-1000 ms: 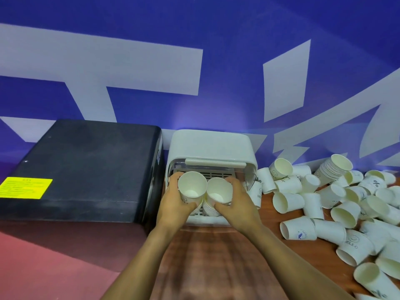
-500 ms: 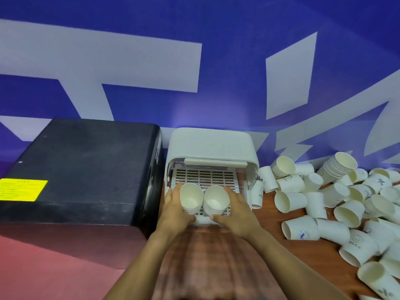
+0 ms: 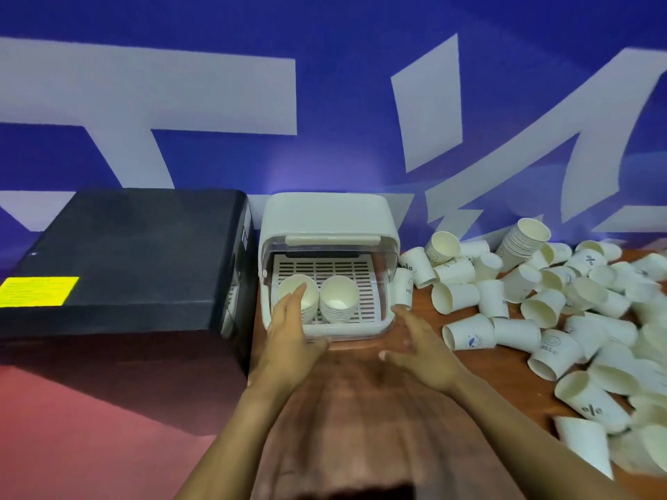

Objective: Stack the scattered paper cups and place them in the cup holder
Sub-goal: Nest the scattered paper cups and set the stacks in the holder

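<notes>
A white cup holder (image 3: 326, 214) with a slatted tray stands against the blue wall, its clear front lid raised. Two stacks of white paper cups stand upright on the tray: a left stack (image 3: 296, 294) and a right stack (image 3: 338, 299). My left hand (image 3: 288, 337) reaches over the holder's front rim, fingers spread, fingertips in front of the left stack; whether they touch it I cannot tell. My right hand (image 3: 418, 350) hovers open over the table, just right of the holder's front corner, holding nothing.
A large black box (image 3: 119, 258) with a yellow label sits directly left of the holder. Several loose paper cups (image 3: 541, 312) lie scattered over the brown table (image 3: 361, 409) to the right, including a nested stack (image 3: 523, 240) near the wall.
Both hands have set the two cup stacks down on the tray and let go. The right hand has pulled back to the right; the left hand has opened beside its stack.
</notes>
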The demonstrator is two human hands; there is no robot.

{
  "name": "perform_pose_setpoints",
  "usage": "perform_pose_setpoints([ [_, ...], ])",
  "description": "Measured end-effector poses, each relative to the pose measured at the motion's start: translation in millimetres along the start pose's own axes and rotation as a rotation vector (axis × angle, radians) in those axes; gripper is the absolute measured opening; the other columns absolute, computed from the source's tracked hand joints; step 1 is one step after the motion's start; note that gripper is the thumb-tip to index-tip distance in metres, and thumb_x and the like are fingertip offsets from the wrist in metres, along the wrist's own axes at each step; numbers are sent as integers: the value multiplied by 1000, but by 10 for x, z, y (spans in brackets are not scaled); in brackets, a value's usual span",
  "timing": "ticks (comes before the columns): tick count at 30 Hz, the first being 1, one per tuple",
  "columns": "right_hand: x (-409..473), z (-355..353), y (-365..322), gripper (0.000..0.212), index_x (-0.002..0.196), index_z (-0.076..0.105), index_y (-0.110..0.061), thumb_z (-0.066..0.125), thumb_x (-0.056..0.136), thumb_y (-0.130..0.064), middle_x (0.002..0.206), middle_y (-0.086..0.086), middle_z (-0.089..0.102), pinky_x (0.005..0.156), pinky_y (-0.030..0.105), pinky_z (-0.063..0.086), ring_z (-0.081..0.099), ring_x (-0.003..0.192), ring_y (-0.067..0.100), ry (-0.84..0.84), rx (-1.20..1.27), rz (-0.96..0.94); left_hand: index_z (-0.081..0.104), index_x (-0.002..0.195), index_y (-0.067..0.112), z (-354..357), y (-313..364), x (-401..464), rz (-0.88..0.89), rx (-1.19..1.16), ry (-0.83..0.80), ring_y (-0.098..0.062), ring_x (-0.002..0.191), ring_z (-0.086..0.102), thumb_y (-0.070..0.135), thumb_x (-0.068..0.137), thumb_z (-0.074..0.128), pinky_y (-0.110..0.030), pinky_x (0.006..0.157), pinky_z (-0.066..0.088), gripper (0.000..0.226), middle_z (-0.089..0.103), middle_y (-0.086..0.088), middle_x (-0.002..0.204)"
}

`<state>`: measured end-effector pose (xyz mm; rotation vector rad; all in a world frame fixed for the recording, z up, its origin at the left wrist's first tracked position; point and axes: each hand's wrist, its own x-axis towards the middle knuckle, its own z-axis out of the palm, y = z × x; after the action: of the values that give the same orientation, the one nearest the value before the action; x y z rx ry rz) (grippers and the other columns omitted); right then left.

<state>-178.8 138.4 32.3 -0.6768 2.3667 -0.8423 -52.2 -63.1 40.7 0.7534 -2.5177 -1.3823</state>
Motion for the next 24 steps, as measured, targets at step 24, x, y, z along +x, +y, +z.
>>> perform_pose_setpoints([
  [24,-1731,-1554,2438,78,146,24,-33,70,83,-30,141,1,40,100,32,42,47,120,15,70,-19,13,24,149,21,2835,1474,-1332,-199,0,-199,-22,137,31,25,84,69,-28,110,26,79,29,-9,149],
])
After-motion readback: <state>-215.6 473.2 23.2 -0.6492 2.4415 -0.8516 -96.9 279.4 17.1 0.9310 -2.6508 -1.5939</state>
